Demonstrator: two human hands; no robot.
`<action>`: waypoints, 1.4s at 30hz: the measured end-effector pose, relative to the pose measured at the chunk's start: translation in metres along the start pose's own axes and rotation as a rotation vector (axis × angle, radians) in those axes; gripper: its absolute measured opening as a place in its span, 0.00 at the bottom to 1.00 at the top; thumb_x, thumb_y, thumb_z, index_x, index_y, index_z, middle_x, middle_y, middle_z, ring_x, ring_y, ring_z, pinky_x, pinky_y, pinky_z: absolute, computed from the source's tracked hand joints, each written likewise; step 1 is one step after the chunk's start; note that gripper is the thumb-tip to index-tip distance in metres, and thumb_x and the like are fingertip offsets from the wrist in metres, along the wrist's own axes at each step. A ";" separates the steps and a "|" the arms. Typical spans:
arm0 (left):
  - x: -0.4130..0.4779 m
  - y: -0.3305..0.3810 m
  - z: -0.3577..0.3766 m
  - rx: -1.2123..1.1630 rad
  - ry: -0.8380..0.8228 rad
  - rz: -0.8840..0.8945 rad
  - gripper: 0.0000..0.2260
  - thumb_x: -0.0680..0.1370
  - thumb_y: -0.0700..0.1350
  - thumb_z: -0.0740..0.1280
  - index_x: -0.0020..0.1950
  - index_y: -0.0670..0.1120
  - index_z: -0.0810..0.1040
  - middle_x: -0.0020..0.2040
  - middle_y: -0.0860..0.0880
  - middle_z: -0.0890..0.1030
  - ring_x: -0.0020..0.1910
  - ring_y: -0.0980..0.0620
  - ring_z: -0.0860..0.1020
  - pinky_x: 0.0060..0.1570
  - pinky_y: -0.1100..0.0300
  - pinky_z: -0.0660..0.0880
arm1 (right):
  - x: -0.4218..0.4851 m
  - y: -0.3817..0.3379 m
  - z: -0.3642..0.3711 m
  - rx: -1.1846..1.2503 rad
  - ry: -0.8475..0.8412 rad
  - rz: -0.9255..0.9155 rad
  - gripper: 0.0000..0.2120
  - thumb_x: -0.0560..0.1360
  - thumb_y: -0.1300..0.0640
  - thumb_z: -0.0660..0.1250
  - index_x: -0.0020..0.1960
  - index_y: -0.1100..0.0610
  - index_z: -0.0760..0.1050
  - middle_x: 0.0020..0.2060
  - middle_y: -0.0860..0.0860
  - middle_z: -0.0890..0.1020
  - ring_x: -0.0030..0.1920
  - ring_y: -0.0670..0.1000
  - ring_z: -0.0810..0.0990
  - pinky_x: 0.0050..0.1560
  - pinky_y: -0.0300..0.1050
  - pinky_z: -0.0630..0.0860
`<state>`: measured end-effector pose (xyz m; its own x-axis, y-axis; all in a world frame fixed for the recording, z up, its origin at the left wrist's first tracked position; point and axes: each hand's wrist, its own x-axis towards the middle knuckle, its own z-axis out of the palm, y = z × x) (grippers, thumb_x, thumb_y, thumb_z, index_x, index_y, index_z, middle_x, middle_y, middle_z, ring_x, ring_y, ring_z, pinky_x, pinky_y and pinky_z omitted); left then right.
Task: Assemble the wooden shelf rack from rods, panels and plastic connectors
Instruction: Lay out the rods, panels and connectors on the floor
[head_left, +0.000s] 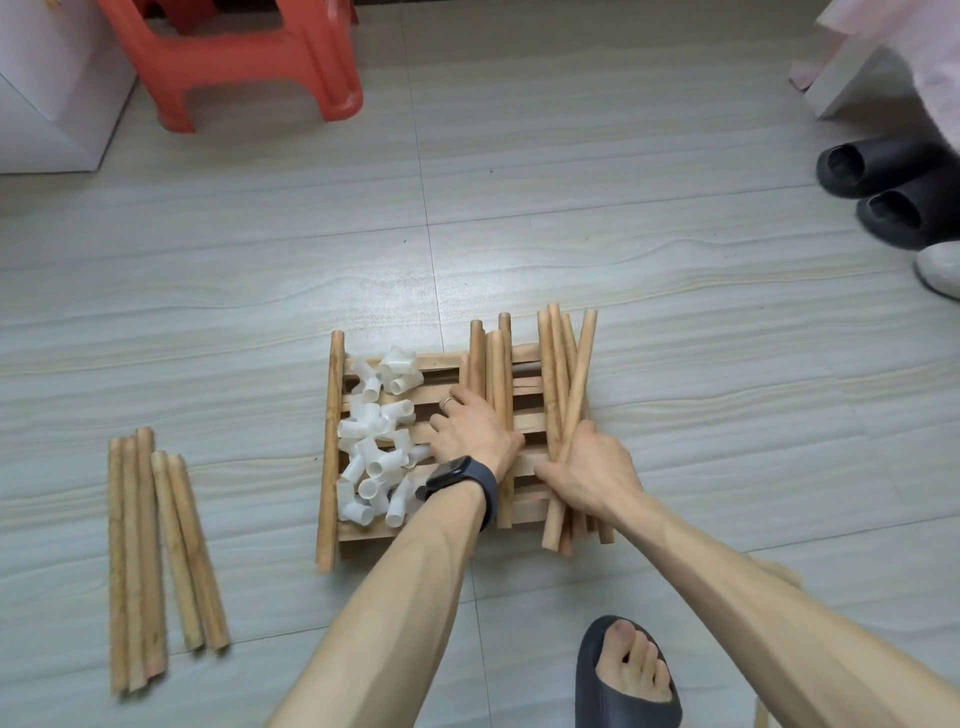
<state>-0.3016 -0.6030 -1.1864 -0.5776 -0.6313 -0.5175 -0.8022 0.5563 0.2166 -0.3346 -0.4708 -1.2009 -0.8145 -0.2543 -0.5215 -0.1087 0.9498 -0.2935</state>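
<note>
A stack of slatted wooden panels (447, 359) lies on the floor in the middle. A heap of white plastic connectors (376, 441) sits on its left half. One rod (331, 457) lies along its left edge. My left hand (470, 428), with a watch on the wrist, rests on the panels beside two upright-lying rods (497, 384), fingers reaching toward the connectors. My right hand (589, 467) grips a bundle of several rods (563, 384) on the right side of the panels. Several more rods (156, 556) lie apart on the floor at the left.
A red plastic stool (249, 57) stands at the back left next to a white cabinet (47, 104). Dark slippers (883, 187) and a white shoe (940, 270) sit at the right edge. My foot in a dark slipper (626, 675) is at the bottom.
</note>
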 end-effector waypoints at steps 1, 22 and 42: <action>0.002 0.000 0.000 -0.033 -0.003 0.012 0.37 0.74 0.58 0.74 0.72 0.39 0.62 0.71 0.39 0.71 0.68 0.38 0.72 0.64 0.47 0.69 | 0.001 0.003 -0.003 0.040 0.008 0.002 0.24 0.71 0.45 0.69 0.58 0.61 0.70 0.55 0.60 0.81 0.57 0.64 0.79 0.50 0.49 0.74; 0.021 -0.176 -0.147 -0.819 0.190 0.049 0.11 0.77 0.42 0.67 0.58 0.46 0.70 0.45 0.43 0.80 0.27 0.52 0.82 0.26 0.60 0.77 | -0.062 -0.144 -0.018 0.026 -0.249 -0.382 0.20 0.66 0.41 0.70 0.52 0.50 0.72 0.41 0.48 0.83 0.40 0.49 0.82 0.43 0.50 0.82; 0.003 -0.479 -0.062 -0.956 0.060 -0.608 0.07 0.83 0.37 0.60 0.61 0.41 0.72 0.49 0.43 0.79 0.43 0.44 0.80 0.44 0.50 0.80 | -0.134 -0.308 0.248 0.121 -0.737 -0.540 0.32 0.78 0.51 0.64 0.80 0.50 0.59 0.71 0.60 0.70 0.69 0.62 0.73 0.70 0.51 0.71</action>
<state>0.0712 -0.9047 -1.2401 -0.0388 -0.6950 -0.7180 -0.7238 -0.4758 0.4997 -0.0505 -0.7742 -1.2398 -0.0970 -0.7488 -0.6557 -0.2742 0.6534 -0.7056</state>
